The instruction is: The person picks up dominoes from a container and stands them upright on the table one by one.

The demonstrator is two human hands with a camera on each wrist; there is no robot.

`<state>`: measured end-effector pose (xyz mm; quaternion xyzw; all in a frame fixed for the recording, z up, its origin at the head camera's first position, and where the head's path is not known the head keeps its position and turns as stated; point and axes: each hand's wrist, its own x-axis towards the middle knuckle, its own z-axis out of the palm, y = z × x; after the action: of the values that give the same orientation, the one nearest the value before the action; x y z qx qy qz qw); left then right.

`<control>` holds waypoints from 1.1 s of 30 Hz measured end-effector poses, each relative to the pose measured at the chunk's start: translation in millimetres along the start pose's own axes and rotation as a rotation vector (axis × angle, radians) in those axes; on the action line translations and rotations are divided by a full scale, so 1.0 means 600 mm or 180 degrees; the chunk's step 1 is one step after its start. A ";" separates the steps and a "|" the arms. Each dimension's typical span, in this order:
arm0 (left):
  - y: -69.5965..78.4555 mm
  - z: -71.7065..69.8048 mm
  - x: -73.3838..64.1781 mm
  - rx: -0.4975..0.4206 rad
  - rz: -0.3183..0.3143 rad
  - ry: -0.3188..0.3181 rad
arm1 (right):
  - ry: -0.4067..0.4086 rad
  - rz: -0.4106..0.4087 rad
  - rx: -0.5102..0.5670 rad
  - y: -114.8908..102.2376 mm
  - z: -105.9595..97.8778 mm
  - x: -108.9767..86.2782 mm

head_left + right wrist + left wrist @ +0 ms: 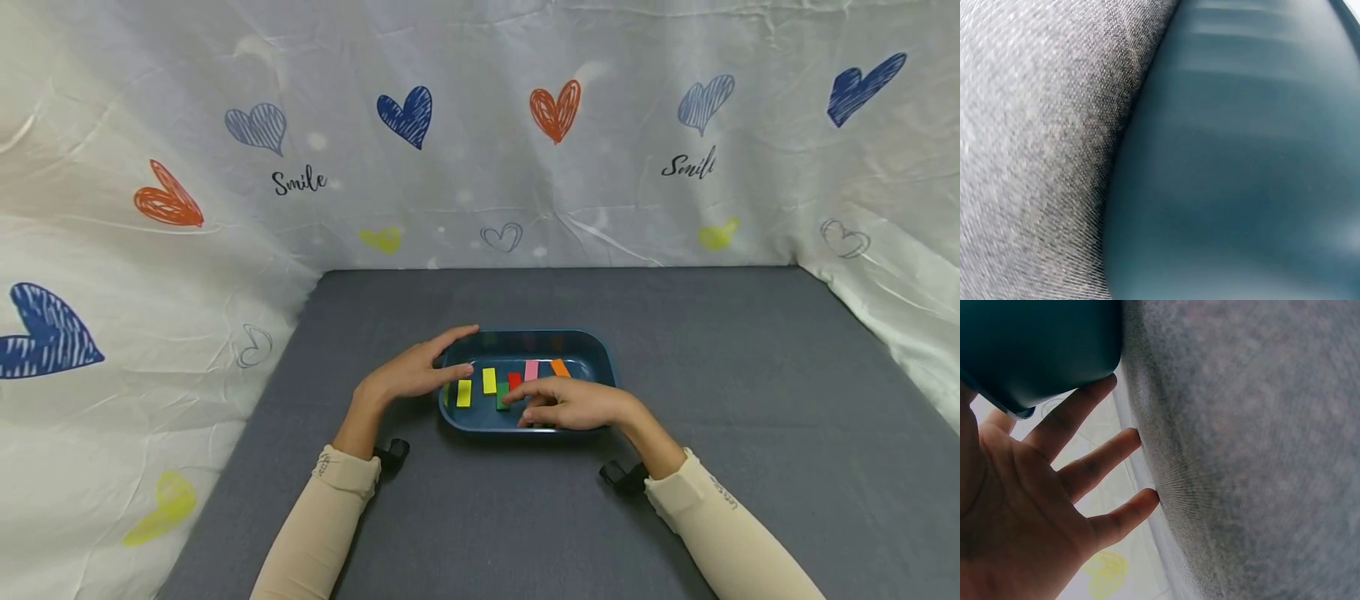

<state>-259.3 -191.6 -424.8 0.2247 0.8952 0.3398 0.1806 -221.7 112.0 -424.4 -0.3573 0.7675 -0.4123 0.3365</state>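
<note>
A dark blue tray (540,340) holds several small coloured blocks. My left hand (405,371) rests at the tray's left end, thumb over the rim and the other fingers outside. In the left wrist view, those fingers are spread and fairly straight, one tip against the tray's wall (1054,344). Over the tray's near side, my right hand (573,403) touches a green block (501,400) with its extended index finger. Its thumb sits lower, apart from that block. The right wrist view shows the tray's outer wall (1229,162) and no hand.
Two yellow blocks (464,393) lie left of the green one. A red block (514,380), a pink block (532,369) and an orange block (559,367) lie to the right. Grey cloth (480,517) covers the table; a white printed curtain (465,192) hangs behind.
</note>
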 end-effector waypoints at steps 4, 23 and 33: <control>0.000 0.001 0.001 -0.0015 -0.0008 -0.0004 | -0.0033 0.0071 0.0109 0.001 0.001 0.000; 0.001 0.000 -0.001 -0.0059 0.0044 -0.0003 | -0.0228 -0.0101 0.0939 0.017 -0.013 -0.004; 0.000 0.001 0.001 -0.0052 0.0053 -0.0007 | -0.0162 -0.0101 0.1036 0.014 -0.014 -0.005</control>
<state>-259.3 -191.0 -425.2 0.2311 0.8903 0.3483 0.1807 -229.4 121.3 -427.6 -0.3204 0.6761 -0.5273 0.4027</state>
